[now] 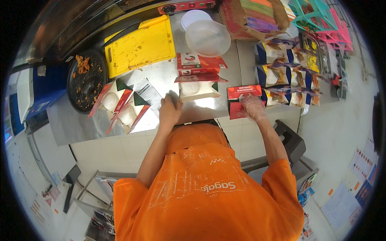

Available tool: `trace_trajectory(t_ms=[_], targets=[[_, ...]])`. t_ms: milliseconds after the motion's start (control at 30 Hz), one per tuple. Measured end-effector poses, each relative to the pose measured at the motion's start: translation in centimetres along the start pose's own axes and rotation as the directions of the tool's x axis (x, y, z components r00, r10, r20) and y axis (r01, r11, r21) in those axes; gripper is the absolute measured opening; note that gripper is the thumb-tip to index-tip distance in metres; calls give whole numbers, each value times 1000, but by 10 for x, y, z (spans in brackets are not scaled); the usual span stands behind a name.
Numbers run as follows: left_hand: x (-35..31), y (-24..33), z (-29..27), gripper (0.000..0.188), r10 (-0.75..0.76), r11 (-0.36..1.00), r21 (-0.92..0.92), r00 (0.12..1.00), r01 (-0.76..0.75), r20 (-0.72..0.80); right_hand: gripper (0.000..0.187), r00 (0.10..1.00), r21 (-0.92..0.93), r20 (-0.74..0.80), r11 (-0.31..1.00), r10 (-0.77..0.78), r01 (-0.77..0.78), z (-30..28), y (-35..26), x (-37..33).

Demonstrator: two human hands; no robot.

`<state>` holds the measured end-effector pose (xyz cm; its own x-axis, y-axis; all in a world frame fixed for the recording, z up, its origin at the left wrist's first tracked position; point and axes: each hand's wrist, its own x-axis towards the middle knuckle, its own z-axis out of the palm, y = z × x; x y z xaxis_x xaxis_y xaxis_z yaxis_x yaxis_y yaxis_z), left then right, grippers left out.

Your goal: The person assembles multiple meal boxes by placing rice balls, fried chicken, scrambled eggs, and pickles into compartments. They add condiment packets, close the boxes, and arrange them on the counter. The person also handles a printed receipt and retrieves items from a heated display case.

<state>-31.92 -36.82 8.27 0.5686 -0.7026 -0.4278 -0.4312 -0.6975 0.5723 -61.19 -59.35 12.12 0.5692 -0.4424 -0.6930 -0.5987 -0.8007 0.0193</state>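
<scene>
My right hand (253,108), in a clear plastic glove, grips a small red carton (243,91) near the counter's front edge. My left hand (169,110) is bare and curled around a small dark thing (174,97) that I cannot make out. Close beside it, an open paper food box (200,89) holds a white mound that looks like rice. Two similar open boxes, a left one (109,101) and a nearer one (128,115), each carry a white mound too. A printed paper slip (148,96) lies between them and my left hand.
At the far left sit a black round pan (87,98) with fried crumbs and a yellow cutting board (140,52) with a knife (124,33). Behind are a whitish bowl (208,38) and a cardboard box (233,20). Filled blue-and-white packs (277,76) stand in rows at right.
</scene>
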Motion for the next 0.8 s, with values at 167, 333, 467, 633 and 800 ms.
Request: trace_trajectory(t_ms=[167,333,467,633,800], targets=[[-74,44,-67,56,-40,967,-199,871,157,489,32,974,238,113,957,-198,167,-94,-56,-58],[-96,40,-90,70,-23,693,-629,884,351,468,39,790,189,-475,832,-387,521,-167,-177,-86],[-107,-40,-102,64,2,457,-812,913,362,408,25,527,63,-248,529,-813,846,-142,-259,-64],[-136,-111,-130,56,-255,243,-849,875,469,411,16,100,-241,-263,166,-960,956,-130,-340,-42],[-163,-166,-162,59,-499,56,-897,790,439,356,22,473,-20,-169,483,-864,875,-148,-365,-31]])
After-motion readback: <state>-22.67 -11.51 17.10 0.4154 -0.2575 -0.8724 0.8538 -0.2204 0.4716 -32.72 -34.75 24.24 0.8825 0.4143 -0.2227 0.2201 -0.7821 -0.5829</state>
